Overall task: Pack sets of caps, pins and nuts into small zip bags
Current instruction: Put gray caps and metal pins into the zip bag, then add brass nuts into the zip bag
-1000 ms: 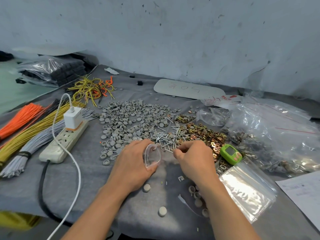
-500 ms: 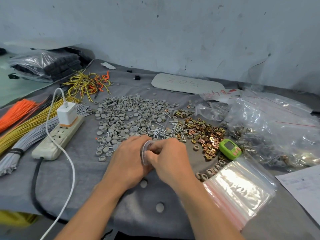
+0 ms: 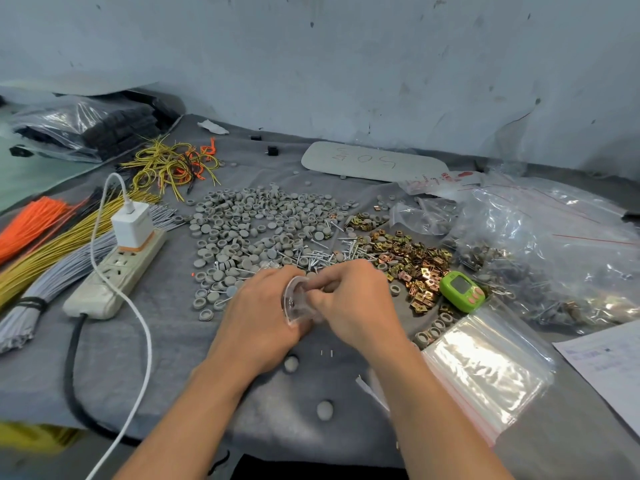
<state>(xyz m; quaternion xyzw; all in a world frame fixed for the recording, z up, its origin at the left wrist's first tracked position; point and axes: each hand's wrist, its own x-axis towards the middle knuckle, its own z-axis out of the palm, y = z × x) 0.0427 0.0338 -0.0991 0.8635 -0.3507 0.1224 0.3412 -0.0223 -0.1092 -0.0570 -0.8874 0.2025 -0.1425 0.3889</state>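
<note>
Centrally, left hand (image 3: 256, 317) grips small zip bag (image 3: 297, 301); right hand (image 3: 356, 306) pinches its mouth. Film likely light, limp, slippery: hold the zip rim.

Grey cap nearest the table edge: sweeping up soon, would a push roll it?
Probably not: the grey cap seems to lie flat, dome up, so it should slide. The grey cloth looks fuzzy, so it may drag.
</note>
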